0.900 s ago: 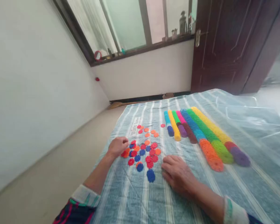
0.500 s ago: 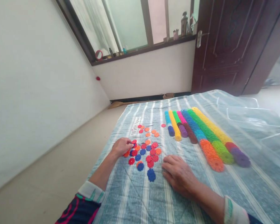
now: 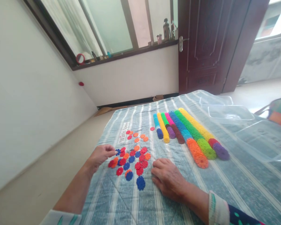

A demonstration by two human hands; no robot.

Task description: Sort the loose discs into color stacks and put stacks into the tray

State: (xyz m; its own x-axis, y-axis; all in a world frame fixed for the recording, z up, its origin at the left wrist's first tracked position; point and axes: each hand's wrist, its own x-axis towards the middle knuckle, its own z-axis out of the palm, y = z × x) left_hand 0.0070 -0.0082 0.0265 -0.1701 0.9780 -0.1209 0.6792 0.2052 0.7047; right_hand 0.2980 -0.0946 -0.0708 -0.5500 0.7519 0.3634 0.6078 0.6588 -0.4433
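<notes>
Several loose flower-shaped plastic discs (image 3: 135, 156), red, orange and blue, lie scattered on a blue striped cloth (image 3: 173, 200). My left hand (image 3: 100, 155) rests at the left edge of the scatter, its fingers pinched on a blue disc (image 3: 117, 152). My right hand (image 3: 166, 178) lies flat on the cloth just right of the discs, fingers slightly spread, next to a larger blue disc (image 3: 140, 182). Beyond it lie long rods of stacked discs (image 3: 189, 131) in blue, yellow, green, pink, orange and purple, side by side.
Clear plastic tubs (image 3: 227, 112) stand at the right on the cloth. A white wall is at the left, a window sill (image 3: 121, 54) with small items at the back, and a dark wooden door (image 3: 206, 43) behind the rods.
The view has shifted, so everything sits further left in the frame. My left hand's fingers have closed onto a blue disc at the scatter's left edge. The right hand stays flat.
</notes>
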